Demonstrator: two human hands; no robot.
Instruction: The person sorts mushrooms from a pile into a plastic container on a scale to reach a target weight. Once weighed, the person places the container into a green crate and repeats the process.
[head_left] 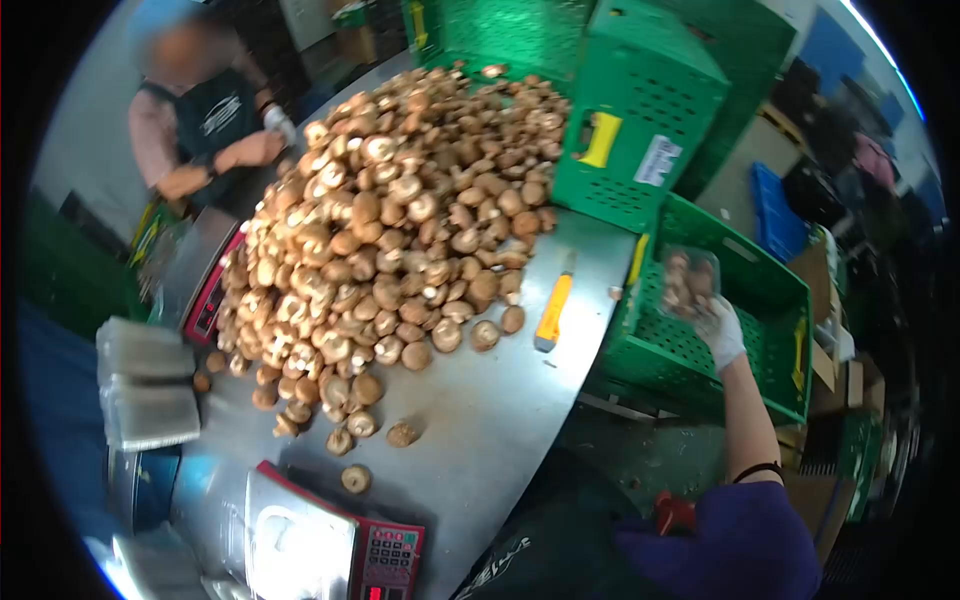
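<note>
The metal table [500, 420] runs diagonally across the view and carries a large heap of brown mushrooms [400, 230], spread over its far half with a few loose at the near edge. At the heap's far right, a green crate [640, 110] with a yellow handle stands with its perforated side facing the camera. Below it, beside the table's right edge, a lower green crate [670, 375] sits open side up. Across the table, a co-worker [205, 120] in a dark apron stands beside the heap. A near scale [300, 545] with a red keypad panel rests at the table's near edge; a far scale [207, 290] stands at the heap's left. Stacks of clear plastic trays [150, 385] lie between the two scales, toward the left. The right hand [718, 330], gloved in white, grasps a clear punnet [690, 280] of mushrooms over the lower crate's near-left part; contact with the crate cannot be determined. The left hand is out of frame and its state cannot be told. A yellow-orange knife [553, 312] lies on the table, between heap and lower crate.
</note>
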